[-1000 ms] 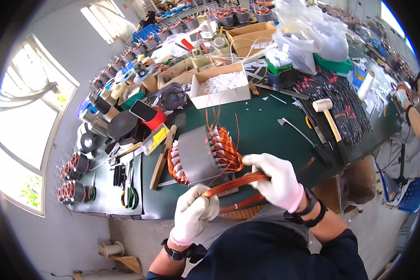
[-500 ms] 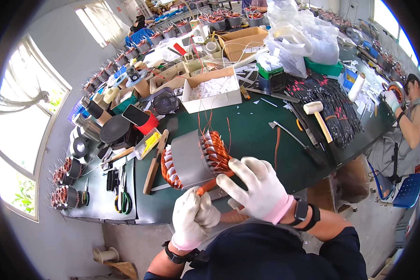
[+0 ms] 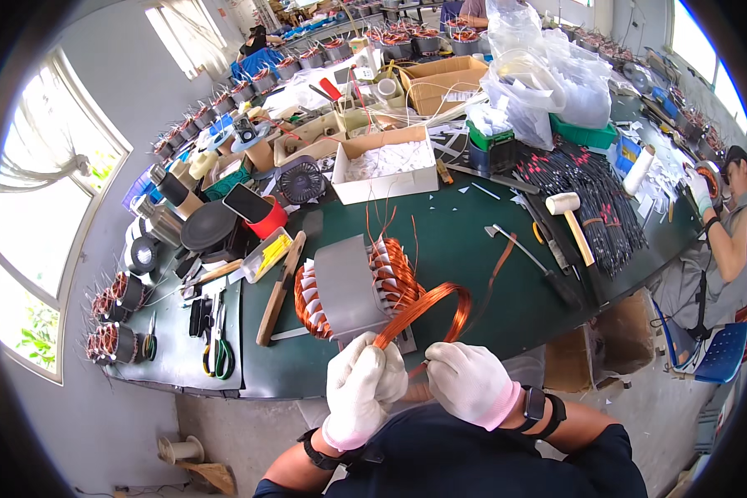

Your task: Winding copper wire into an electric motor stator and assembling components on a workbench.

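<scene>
A grey motor stator (image 3: 340, 278) lies on its side on the green table before me, with copper windings and white paper slips at both ends. From its right end a loop of copper wire (image 3: 427, 304) arches toward me. My left hand (image 3: 363, 380), in a white glove, is closed on the loop's left side, close to the stator. My right hand (image 3: 473, 383), gloved as well, pinches the loop's right side near the table edge. Several thin wire ends stand up behind the stator. A loose strip of copper wire (image 3: 496, 270) trails to the right of the loop.
A wooden stick (image 3: 280, 288) lies left of the stator, scissors (image 3: 218, 344) further left. A white box of paper slips (image 3: 386, 166) stands behind. To the right are a mallet (image 3: 571, 222), a small hammer-like tool (image 3: 527, 255) and bundled black sleeves (image 3: 593, 203). A co-worker (image 3: 726, 216) sits far right.
My right hand has come down and closed from spread fingers to a pinch. The copper wire now stands up as an open loop. My left hand has shifted slightly right.
</scene>
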Action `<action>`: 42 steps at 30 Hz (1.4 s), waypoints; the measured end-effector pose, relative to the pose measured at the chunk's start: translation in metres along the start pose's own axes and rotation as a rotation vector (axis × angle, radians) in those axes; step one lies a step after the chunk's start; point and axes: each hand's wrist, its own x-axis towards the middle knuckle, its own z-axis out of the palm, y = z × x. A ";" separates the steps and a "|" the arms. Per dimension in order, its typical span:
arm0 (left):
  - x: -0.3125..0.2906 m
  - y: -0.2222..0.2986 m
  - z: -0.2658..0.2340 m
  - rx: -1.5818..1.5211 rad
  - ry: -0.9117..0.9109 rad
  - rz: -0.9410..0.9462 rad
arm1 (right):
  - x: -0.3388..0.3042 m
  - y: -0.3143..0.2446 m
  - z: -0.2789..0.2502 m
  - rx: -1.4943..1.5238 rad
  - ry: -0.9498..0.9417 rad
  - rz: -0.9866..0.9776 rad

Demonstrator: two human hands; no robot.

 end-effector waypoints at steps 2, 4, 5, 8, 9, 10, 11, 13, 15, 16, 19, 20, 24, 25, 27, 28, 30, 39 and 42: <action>-0.001 -0.001 0.000 0.018 -0.021 -0.015 | 0.004 0.002 0.000 0.040 0.003 0.016; -0.004 -0.002 0.001 0.032 -0.028 -0.007 | 0.007 0.001 0.002 0.081 0.007 0.029; -0.006 -0.002 0.002 0.046 -0.033 0.003 | 0.007 0.000 0.004 0.166 0.091 0.076; -0.006 -0.008 0.007 0.061 -0.059 -0.024 | 0.000 0.009 0.010 0.371 0.226 0.225; -0.006 -0.010 0.009 0.062 -0.061 -0.030 | -0.002 0.013 0.009 0.495 0.275 0.308; -0.004 -0.012 0.012 0.053 -0.061 -0.013 | -0.002 0.015 0.002 0.585 0.268 0.465; -0.003 -0.013 0.014 0.044 -0.062 0.003 | -0.006 0.017 -0.005 0.652 0.243 0.601; 0.001 -0.012 0.018 0.039 -0.032 -0.012 | -0.015 0.018 -0.006 0.756 0.320 0.630; 0.007 -0.016 0.012 0.036 -0.044 0.045 | -0.027 0.021 -0.015 0.657 0.362 0.562; 0.005 -0.015 0.007 0.040 -0.018 0.070 | -0.035 0.021 -0.023 0.565 0.380 0.475; 0.002 -0.013 -0.005 0.018 -0.013 0.168 | -0.086 0.058 -0.054 0.362 0.242 0.685; 0.002 -0.012 -0.007 -0.001 -0.003 0.176 | -0.108 0.077 -0.065 0.324 0.314 0.785; 0.005 -0.016 -0.014 -0.023 -0.007 0.158 | -0.237 0.161 -0.122 0.254 0.716 1.238; 0.007 -0.016 -0.012 -0.028 0.016 0.138 | -0.268 0.175 -0.139 0.200 0.804 1.347; 0.008 -0.018 -0.013 -0.035 0.028 0.132 | -0.302 0.186 -0.165 0.040 0.876 1.476; 0.009 -0.017 -0.014 -0.045 0.025 0.132 | -0.313 0.190 -0.173 0.016 0.889 1.505; 0.012 -0.020 -0.012 -0.029 0.015 0.114 | -0.384 0.223 -0.180 -0.348 0.770 1.363; 0.009 -0.013 -0.007 0.042 0.043 0.114 | -0.136 0.106 -0.124 0.005 0.537 0.905; 0.005 -0.010 -0.005 0.070 0.062 0.076 | -0.056 0.055 -0.082 0.087 0.298 0.543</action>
